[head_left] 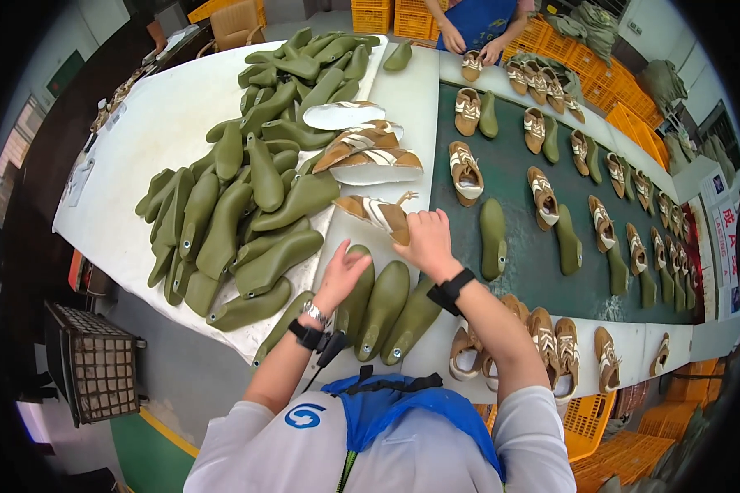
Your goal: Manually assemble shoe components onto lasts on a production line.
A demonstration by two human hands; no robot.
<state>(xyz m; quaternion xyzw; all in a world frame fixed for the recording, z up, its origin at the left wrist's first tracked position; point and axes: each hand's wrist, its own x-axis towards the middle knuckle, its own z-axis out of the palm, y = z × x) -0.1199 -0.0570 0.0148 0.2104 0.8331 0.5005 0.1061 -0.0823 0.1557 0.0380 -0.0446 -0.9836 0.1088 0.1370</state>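
Note:
My right hand (430, 240) is closed on the heel end of a tan shoe upper (373, 214) with white stripes, held above the white table. My left hand (342, 278) has its thumb and fingers apart and holds nothing. It hovers over the near end of the table, beside a green shoe last (355, 306). Two more green lasts, one of them a shoe last (384, 312) in the middle, lie in a row next to it. Just beyond the held piece, several striped shoe uppers (376, 160) with white linings are stacked.
A large heap of green lasts (222, 222) covers the table at left. To the right, a dark green conveyor belt (514, 296) carries paired shoes and lasts. Finished-looking shoes (566, 349) line its near edge. Across the belt, a person in a blue apron (478, 25) handles a shoe.

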